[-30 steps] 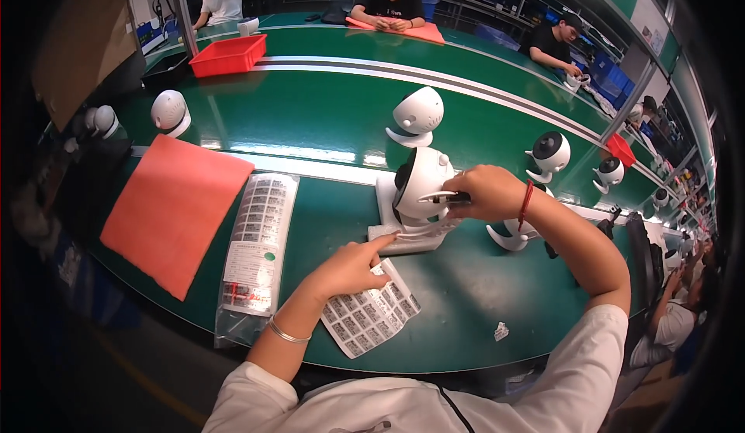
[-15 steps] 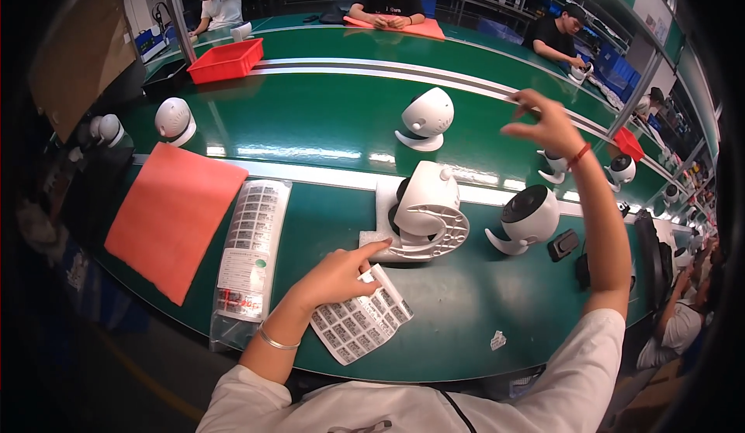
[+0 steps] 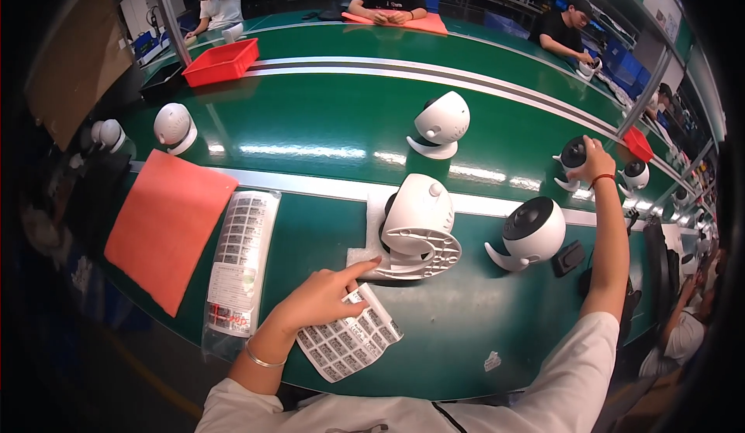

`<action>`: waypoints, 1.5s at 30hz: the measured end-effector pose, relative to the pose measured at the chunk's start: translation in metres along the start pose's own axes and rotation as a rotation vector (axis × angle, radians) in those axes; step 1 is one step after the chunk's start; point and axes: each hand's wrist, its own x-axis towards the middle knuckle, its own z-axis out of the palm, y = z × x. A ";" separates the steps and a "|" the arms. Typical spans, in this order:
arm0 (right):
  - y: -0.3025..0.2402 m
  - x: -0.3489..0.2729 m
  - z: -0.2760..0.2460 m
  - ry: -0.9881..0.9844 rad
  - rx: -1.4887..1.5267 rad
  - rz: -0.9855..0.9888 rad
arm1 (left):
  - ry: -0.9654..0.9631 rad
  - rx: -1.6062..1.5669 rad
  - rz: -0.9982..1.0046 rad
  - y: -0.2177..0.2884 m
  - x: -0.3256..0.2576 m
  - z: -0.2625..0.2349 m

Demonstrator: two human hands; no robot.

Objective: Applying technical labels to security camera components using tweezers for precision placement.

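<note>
My left hand (image 3: 322, 299) is pinched on a sheet of labels (image 3: 345, 344), its index finger stretched out to a white foam piece (image 3: 363, 259). On that foam lies a white rounded device (image 3: 419, 208), tipped so its ribbed, curved foot faces me. Reaching far right, my right hand (image 3: 596, 159) has its fingers round another white round device with a black face (image 3: 573, 154), which stands on the belt. A similar device with a black front (image 3: 535, 227) sits upright on the near table between my arms.
An orange-red mat (image 3: 167, 227) and a bagged label roll (image 3: 242, 262) lie at left. More white devices (image 3: 441, 122) stand along the green belt. A small black block (image 3: 569, 258) and a label scrap (image 3: 492, 361) are at right. A red bin (image 3: 223, 62) and co-workers are beyond.
My right hand has come down and to the right from the air, and its fingers have closed on the far white device. The left hand stays by the foam with the label sheet.
</note>
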 end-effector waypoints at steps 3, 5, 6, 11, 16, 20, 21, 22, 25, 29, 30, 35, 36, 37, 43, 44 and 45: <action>0.032 -0.005 -0.007 -0.092 -0.053 0.154 | -0.013 0.036 -0.029 0.010 0.003 0.001; 0.065 -0.001 0.014 -0.082 -0.003 0.120 | 0.001 0.081 -0.038 0.013 0.008 0.002; 0.074 0.001 0.027 -0.103 0.047 0.101 | 0.002 0.049 -0.060 0.014 0.009 0.003; 0.047 -0.011 0.046 0.050 0.203 0.167 | 0.035 0.026 -0.096 0.011 0.003 0.006; 0.054 0.002 0.055 0.116 0.124 0.175 | 0.027 0.040 -0.126 0.014 0.004 0.006; 0.053 0.011 0.061 0.109 0.119 0.222 | 0.021 0.032 -0.129 0.013 0.006 0.006; 0.054 0.013 0.061 0.101 0.127 0.234 | 0.014 0.001 -0.114 0.011 0.007 0.006; 0.050 0.014 0.060 0.118 0.138 0.241 | 0.010 -0.030 -0.103 0.011 0.005 0.004; 0.049 0.013 0.066 0.191 0.161 0.263 | 0.034 -0.026 -0.087 0.016 0.004 0.005; 0.065 0.001 0.059 0.194 0.163 0.356 | -0.002 0.005 -0.037 0.010 0.008 0.006; 0.067 -0.005 0.057 0.208 0.160 0.342 | 0.016 -0.003 -0.030 0.009 0.008 0.004; 0.056 -0.073 -0.029 0.481 0.392 0.165 | -0.038 -0.068 0.028 0.002 -0.007 -0.021; 0.062 -0.090 -0.043 0.593 0.449 0.062 | 0.000 -0.145 0.054 0.004 -0.013 -0.029; 0.066 -0.109 -0.063 0.555 0.592 -0.003 | -0.001 -0.199 0.101 0.005 -0.015 -0.034; 0.021 -0.252 -0.151 0.362 0.820 -0.115 | 0.084 -0.539 0.340 0.008 -0.024 -0.026; 0.014 -0.277 -0.166 0.386 0.728 -0.105 | 0.130 -0.614 0.386 0.009 -0.019 -0.025; 0.005 -0.300 -0.178 0.375 0.731 -0.072 | 0.075 -0.787 0.358 0.012 -0.016 -0.026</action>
